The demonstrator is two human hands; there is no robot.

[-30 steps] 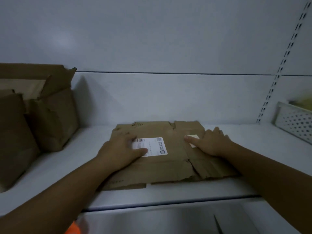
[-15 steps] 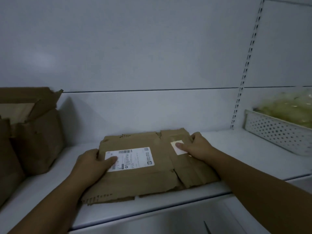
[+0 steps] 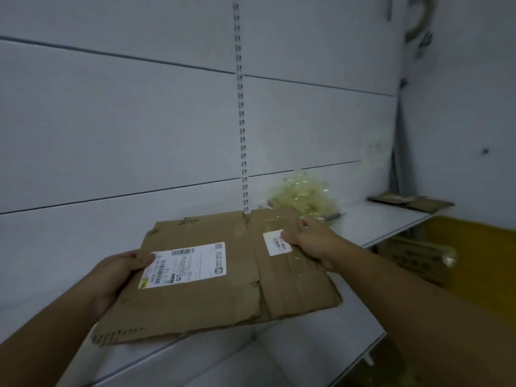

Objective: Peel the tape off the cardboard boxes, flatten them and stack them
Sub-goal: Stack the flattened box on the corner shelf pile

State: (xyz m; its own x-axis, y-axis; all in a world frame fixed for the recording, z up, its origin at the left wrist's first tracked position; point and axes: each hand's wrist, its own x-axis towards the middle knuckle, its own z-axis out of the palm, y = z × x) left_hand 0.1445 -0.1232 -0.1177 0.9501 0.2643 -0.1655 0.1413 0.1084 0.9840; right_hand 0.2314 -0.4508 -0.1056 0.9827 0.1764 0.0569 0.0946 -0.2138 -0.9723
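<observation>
Cardboard box, seemingly flattened, between both hands.

Two bare forearms enter from the lower corners of the head view, no sleeve, watch, ring or glove visible on either. The left hand and right hand are uncovered, with short fingernails. Nothing worn shows anywhere along the arms to the frame's bottom edge.

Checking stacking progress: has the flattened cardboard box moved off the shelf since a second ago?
Yes. The flattened cardboard box then lay flat on the white shelf; now the left hand and right hand hold it above the shelf's front edge.
</observation>
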